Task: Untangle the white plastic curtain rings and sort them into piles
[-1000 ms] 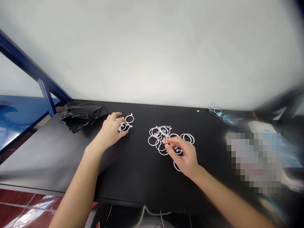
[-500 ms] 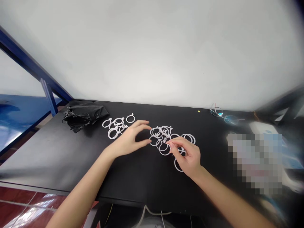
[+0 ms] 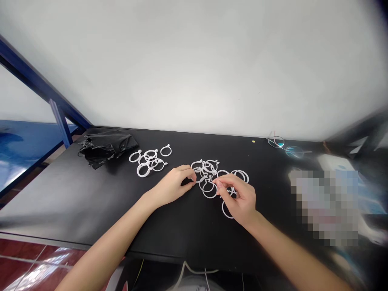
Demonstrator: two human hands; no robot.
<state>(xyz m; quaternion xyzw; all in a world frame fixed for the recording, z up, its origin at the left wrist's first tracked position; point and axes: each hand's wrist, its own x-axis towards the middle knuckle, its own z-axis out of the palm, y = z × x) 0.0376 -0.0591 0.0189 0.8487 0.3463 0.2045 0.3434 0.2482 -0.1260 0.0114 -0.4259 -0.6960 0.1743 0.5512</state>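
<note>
White plastic curtain rings (image 3: pixel 209 197) with small eyelets lie in an overlapping pile on the black tabletop (image 3: pixel 182 226). At the pile's left edge, my left hand (image 3: pixel 174 186) has thumb and fingers closed on the rim of one ring. My right hand (image 3: pixel 239 198) pinches a curtain ring between thumb and index finger at the pile's right side, covering some rings beneath it. A second group of curtain rings (image 3: pixel 143 170) lies beyond my left hand, to the left.
A crumpled black plastic bag (image 3: pixel 106 147) lies at the far left. Eyeglasses (image 3: pixel 285 147) rest near the wall at the back right. A blurred, pixelated object (image 3: pixel 327 210) and a white item (image 3: pixel 336 161) are on the right. Cables (image 3: pixel 184 273) show below the front edge.
My left hand has moved slightly right and down to the pile, and its spread fingers have closed on a ring. My right hand has kept its pinch in nearly the same place.
</note>
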